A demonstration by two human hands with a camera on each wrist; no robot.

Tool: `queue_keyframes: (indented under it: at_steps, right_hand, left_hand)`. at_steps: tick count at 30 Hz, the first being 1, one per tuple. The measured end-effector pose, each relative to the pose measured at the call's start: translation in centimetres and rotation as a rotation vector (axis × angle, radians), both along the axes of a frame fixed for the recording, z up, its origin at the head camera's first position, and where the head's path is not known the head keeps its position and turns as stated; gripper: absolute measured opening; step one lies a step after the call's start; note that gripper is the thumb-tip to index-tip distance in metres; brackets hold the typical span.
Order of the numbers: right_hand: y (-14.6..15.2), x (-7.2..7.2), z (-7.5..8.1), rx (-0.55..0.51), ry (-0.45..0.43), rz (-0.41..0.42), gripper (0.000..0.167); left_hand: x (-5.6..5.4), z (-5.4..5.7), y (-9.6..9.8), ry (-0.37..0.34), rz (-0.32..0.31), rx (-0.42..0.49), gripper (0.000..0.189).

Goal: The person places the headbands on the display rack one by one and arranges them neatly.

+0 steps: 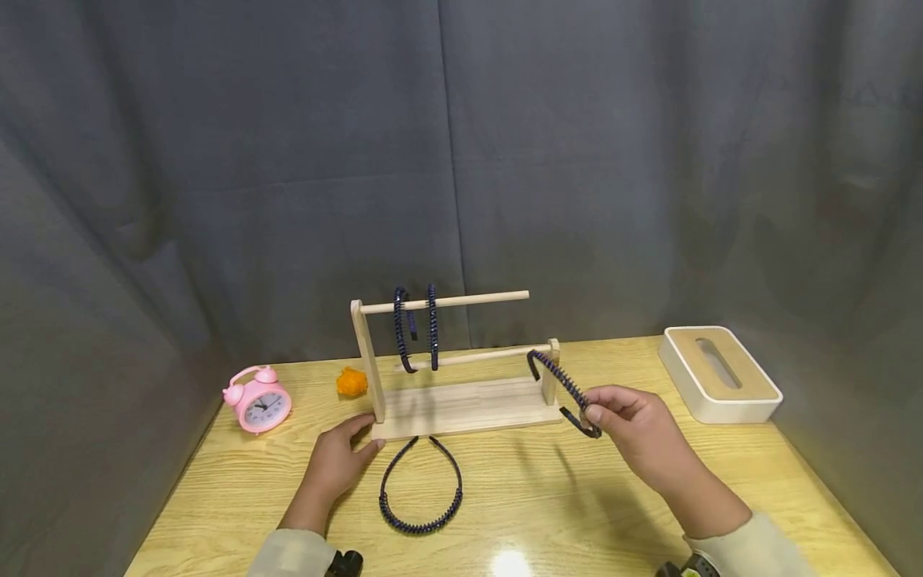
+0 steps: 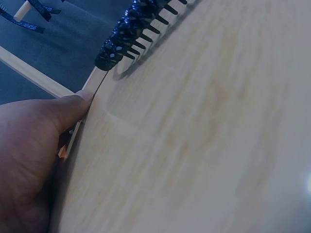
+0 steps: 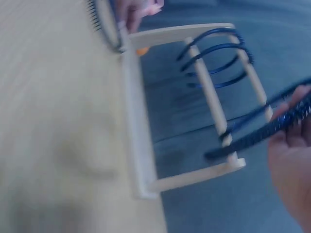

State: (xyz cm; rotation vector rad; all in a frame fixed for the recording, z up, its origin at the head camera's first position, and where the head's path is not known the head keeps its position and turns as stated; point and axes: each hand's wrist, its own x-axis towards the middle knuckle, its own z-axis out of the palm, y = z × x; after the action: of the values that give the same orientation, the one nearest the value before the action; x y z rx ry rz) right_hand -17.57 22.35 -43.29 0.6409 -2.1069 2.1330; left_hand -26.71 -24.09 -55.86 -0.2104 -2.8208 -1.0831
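Note:
My right hand pinches a dark, beaded headband at its side, raised by the right end of the wooden rack. In the right wrist view, the ends of this headband overlap the rack's rods. The left end of the rack's base is gripped by my left hand, thumb in front and fingers by the upright. Two more dark headbands hang on the upper rod toward its left end. Another dark headband lies on the table in front of the rack, just right of my left hand.
A pink alarm clock stands at the far left, and a small orange object lies behind the rack's left upright. At the right is a white tissue box with a wooden top. Grey curtains hang behind the wooden table.

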Motion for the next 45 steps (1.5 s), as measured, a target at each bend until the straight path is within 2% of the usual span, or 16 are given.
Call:
queue_keyframes:
  at_steps: [6,13,20,25,30,37,45]
  right_hand:
    - [-0.2,-1.2,2.7,-0.265,-0.125,-0.045,0.031]
    - [-1.1,-2.8,5.6,-0.448,-0.187,-0.168,0.023]
    - [-2.8,-5.9,6.4,-0.574,-0.326,-0.249,0.022]
    - [-4.8,-7.8,6.1,-0.579,-0.389,-0.292,0.021]
    - [-6.9,-9.2,5.4,-0.546,-0.409,-0.310,0.018]
    - [-9.8,-10.2,4.6,-0.541,-0.375,-0.313,0.011]
    - [-12.7,-11.0,4.2,-0.482,-0.372,-0.322,0.013]
  left_hand:
    - [0.0,0.2,0.0,-0.014,0.000,0.001,0.048]
    - [-0.1,0.1,0.0,-0.008,-0.002,0.010,0.048]
    - [0.0,0.0,0.0,-0.028,0.002,0.012,0.047]
    - [-0.1,0.0,-0.1,-0.013,-0.004,0.013,0.048]
    - [-0.2,0.0,-0.1,-0.008,-0.008,0.010,0.048]
    - [-0.1,0.1,0.0,-0.004,-0.011,0.026,0.048]
    - [-0.1,0.0,0.0,-0.002,-0.012,0.025,0.049]
